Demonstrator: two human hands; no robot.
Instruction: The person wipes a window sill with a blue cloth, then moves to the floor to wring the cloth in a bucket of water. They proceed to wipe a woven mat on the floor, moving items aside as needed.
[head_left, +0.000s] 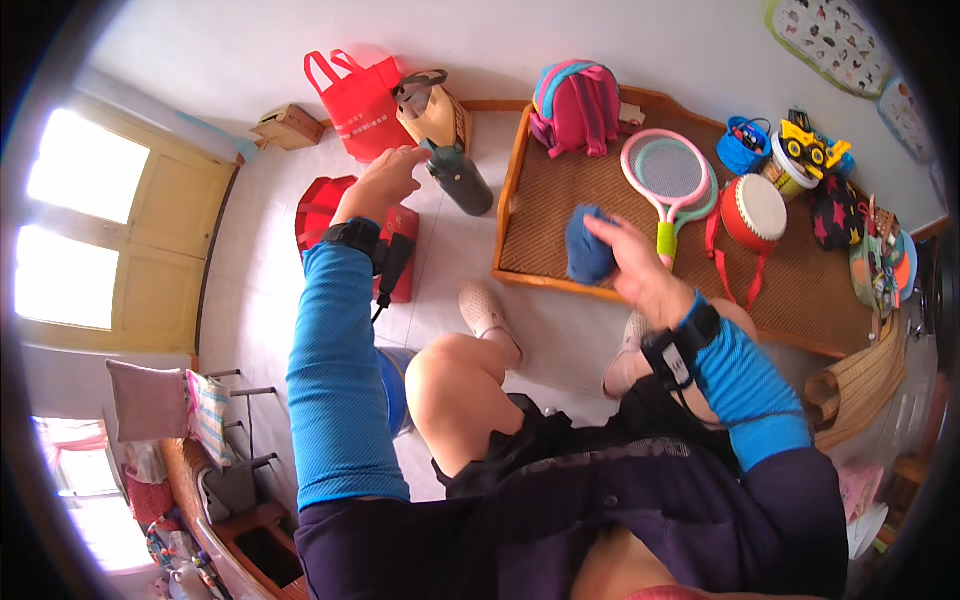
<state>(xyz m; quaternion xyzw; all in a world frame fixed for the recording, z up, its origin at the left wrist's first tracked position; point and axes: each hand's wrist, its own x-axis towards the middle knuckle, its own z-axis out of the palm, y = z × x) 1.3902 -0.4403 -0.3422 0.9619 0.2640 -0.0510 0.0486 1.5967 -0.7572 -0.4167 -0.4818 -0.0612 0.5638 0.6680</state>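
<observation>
At the upper left, my left hand (386, 178) grips the top of a dark green bottle (466, 184), apparently by its cap or carrying loop. The bottle tilts, its base pointing down and to the right, beside the left end of a low wooden bed (547, 240) with a woven mat surface. In my right hand (645, 266) is a folded blue cloth (589, 244), held above the front edge of the bed. Blur softens the cloth and fingers. Near that hand lie a pink badminton racket (665, 174) and a mint green one (709, 204) partly under it.
On the bed stand a pink backpack (577, 109), a red toy drum (754, 210), a blue bucket (744, 146) and a yellow toy loader (814, 146). Red bags (367, 109), a beige bag (431, 112), a red box (405, 225) and a cardboard box (290, 127) sit on the floor.
</observation>
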